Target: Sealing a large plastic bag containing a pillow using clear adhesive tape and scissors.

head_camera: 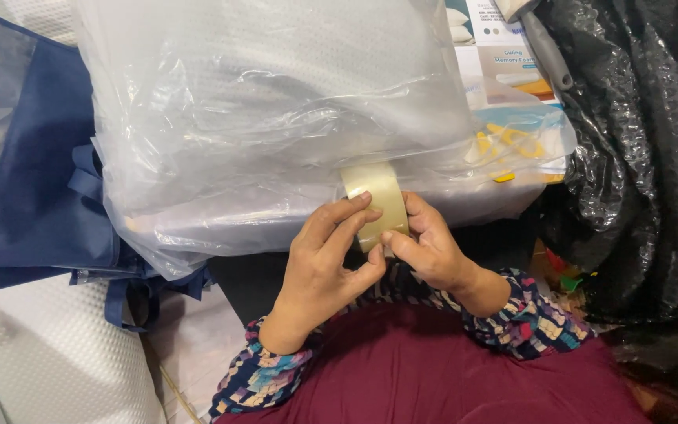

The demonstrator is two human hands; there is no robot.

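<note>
Clear tape roll (376,200) pinched by left hand (325,263) and right hand (427,247), against plastic-bagged pillow (260,102)

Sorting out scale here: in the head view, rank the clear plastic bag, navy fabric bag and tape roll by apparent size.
1. clear plastic bag, largest.
2. navy fabric bag, partly hidden by the plastic.
3. tape roll, smallest, held between both hands.

One camera sat on the person's head and looked steeply down over the lap, close in. The left hand (331,251) and right hand (425,243) met just below frame centre, around a roll of clear tape (376,196). A big clear plastic bag (260,118) filled the upper half, from ten to one o'clock. Black bubble wrap (645,157) closed off three o'clock. No second view existed to share any part.
</note>
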